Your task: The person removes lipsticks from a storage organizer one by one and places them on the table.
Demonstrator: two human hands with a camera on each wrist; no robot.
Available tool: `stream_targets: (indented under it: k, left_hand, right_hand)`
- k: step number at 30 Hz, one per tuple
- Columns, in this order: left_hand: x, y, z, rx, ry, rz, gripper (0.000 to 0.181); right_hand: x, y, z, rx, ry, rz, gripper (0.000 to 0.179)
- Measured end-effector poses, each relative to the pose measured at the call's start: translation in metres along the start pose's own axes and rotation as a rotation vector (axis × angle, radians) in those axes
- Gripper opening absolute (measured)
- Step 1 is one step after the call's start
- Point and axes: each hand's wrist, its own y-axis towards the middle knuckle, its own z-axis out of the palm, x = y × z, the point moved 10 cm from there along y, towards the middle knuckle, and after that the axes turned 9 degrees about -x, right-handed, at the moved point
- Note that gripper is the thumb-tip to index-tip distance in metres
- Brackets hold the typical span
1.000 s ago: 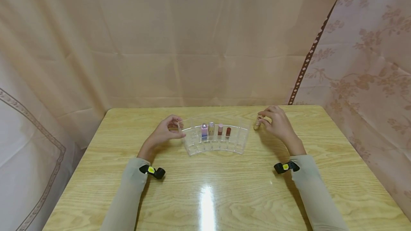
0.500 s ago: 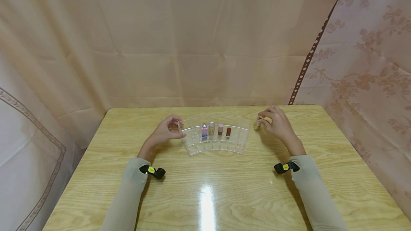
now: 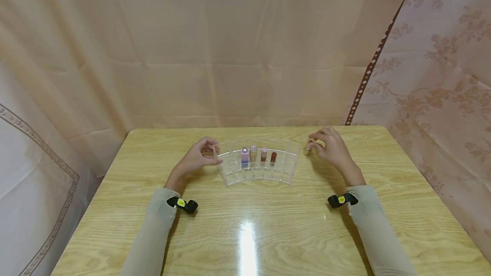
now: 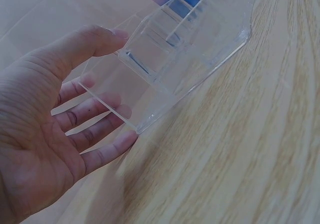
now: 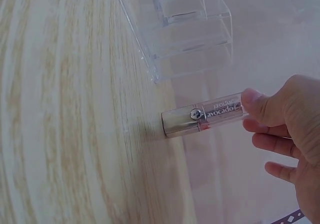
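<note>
A clear, curved, stepped lipstick organizer (image 3: 255, 173) stands mid-table, its back row carrying several lipsticks: a pink-and-blue one (image 3: 244, 156), a gold-toned one (image 3: 253, 154), a pink-capped brown one (image 3: 263, 155) and a dark red one (image 3: 273, 158). At its left end, my left hand (image 3: 201, 153) grips the corner, thumb (image 4: 95, 41) on the upper edge and fingers around the side panel. To the right of the organizer, my right hand (image 3: 329, 145) pinches a lipstick tube (image 5: 202, 115) by its clear end. The tube reads "avocado" and its gold end points down, close to the tabletop.
The wooden table (image 3: 291, 229) ends at a beige curtain (image 3: 238, 76) behind the organizer. A patterned pink curtain (image 3: 441, 67) hangs at the right and a white cloth (image 3: 34, 173) at the left. Both wrists wear black cameras (image 3: 184, 204).
</note>
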Motion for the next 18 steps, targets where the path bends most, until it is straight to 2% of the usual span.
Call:
stream_targets:
  k: [12,18]
  left_hand:
    - [0.0001,-0.0006,0.0006,0.000,-0.011,-0.010,0.060]
    - [0.0020,0.0004,0.0001,-0.001,-0.016,-0.012,0.060]
  right_hand:
    - [-0.0025,-0.0006,0.0024,0.010,0.003,0.013,0.023]
    - [-0.0042,-0.0007,0.0029,0.029,0.036,0.048,0.023]
